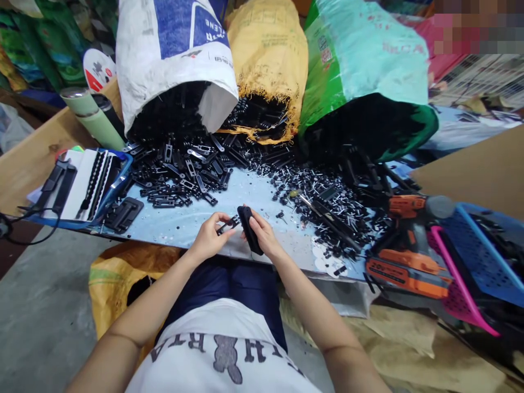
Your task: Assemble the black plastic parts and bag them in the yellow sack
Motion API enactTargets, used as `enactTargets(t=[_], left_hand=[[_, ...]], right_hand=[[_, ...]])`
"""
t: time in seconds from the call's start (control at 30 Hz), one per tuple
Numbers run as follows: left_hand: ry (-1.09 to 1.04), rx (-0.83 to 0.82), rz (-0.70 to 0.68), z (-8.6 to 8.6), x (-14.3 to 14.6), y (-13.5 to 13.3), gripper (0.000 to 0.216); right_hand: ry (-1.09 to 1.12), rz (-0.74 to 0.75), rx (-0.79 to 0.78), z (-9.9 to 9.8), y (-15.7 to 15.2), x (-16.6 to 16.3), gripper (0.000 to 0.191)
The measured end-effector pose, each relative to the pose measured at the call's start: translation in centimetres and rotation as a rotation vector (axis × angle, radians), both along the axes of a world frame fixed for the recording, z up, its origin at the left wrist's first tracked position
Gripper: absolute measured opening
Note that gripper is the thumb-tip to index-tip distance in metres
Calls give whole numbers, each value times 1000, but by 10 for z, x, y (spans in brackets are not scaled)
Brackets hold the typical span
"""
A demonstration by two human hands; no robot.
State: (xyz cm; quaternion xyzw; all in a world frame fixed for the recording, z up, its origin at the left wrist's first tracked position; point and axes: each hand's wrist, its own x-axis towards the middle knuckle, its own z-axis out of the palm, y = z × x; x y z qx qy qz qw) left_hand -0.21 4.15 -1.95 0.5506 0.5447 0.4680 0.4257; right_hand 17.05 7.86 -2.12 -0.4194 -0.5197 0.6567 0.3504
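Observation:
My right hand (264, 234) is closed round a long black plastic handle piece (249, 229), held upright and tilted over the near edge of the pale blue table (180, 221). My left hand (209, 236) pinches a small black and silver metal bracket (229, 223) and holds it against the handle piece. Both hands meet in front of my body. A heap of the same black brackets (180, 174) lies just beyond my left hand. Small black screws (315, 185) are scattered beyond my right hand.
Three sacks, white (172, 54), yellow (266, 60) and green (364, 71), spill black parts onto the table's back. An orange cordless drill (405, 240) lies at right beside a blue crate (483, 251) and pink basket. A blue tray (82, 185) with parts and a green flask (92, 117) stand left.

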Motion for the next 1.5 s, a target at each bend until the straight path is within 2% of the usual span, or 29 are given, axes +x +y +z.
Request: enactTargets(t=[0.13,0.3,0.43,0.5,0.67,0.77,0.87,1.03,1.17,1.23,1.3,1.43,1.5], left_hand=[[38,0,10,2,2,-1,30],[189,2,0,11,7,-5,30],[229,64,-86,13,7,-5,41],[246,120,-88,12,7,-4,40],[327,250,-68,13,4,-5,37],[347,270,-17,15,7,-7,36],[304,308,46,15,18,-9,35],[175,397,226,17,30,-9,35],[167,437,121,21,24,-1,33],[189,430,78,16,22,3,32],[197,370,108,6,25,5,33],[282,191,230,-18,36,4,41],[492,198,96,-22,37,5,51]], right_hand=[[-15,7,-16,1,-2,1,68],[-33,8,-23,-1,-7,-3,69],[-36,0,-17,-1,-6,-2,71],[-77,28,69,0,-4,2,65],[-266,187,423,6,4,16,50],[-338,195,549,9,4,19,50],[-362,156,624,11,-1,15,52],[-337,40,689,15,-17,0,55],[-359,-71,676,12,-25,-9,57],[-360,-119,638,6,-26,-12,58],[-364,-113,598,0,-24,-14,57],[-557,100,582,-1,-2,1,51],[-744,91,615,8,17,24,48]])
